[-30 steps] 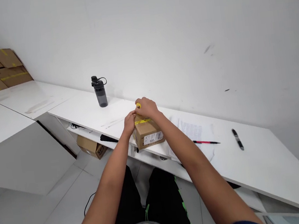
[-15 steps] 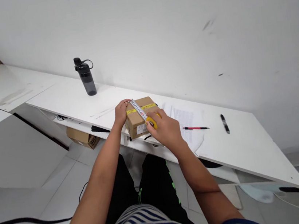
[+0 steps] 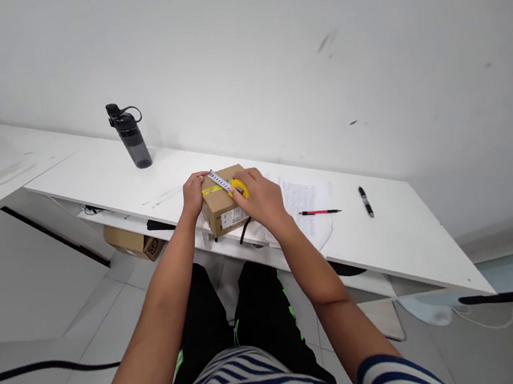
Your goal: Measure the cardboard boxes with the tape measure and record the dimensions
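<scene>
A small cardboard box [image 3: 222, 211] with yellow tape and a white label sits near the front edge of the white desk [image 3: 386, 244]. My left hand [image 3: 192, 194] grips the box's left side and pins the end of a white measuring tape [image 3: 220, 181] at the top edge. My right hand [image 3: 262, 197] is closed on the yellow tape measure case [image 3: 240, 188], which rests on the box's top right. The tape lies stretched across the box top between the two hands.
A dark water bottle [image 3: 130, 137] stands at the back left of the desk. To the right of the box lie a printed sheet [image 3: 305, 201], a red pen [image 3: 319, 212] and a black marker [image 3: 365, 201]. A cardboard box [image 3: 135, 246] sits on the floor under the desk.
My right hand pulled the yellow case away from the left hand, drawing tape across the box top, then came back a little. The camera view swung to the right.
</scene>
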